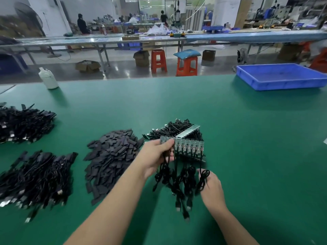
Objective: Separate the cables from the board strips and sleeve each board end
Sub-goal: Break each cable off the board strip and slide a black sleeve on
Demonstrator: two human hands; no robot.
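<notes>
left hand (155,160) pinches the board strip (189,149) by its end, lifted off the green table (247,138); right hand (211,190) curls round one cable (203,179) hanging below that pinch.
a sideways tug could snag the neighbouring cables (175,181) or flex the strip. sleeves (113,156) lie heaped just left of the grip.

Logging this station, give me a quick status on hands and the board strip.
Left hand grips board strip, lifted. Right hand holds hanging cables. Sleeve pile untouched, left.
</notes>
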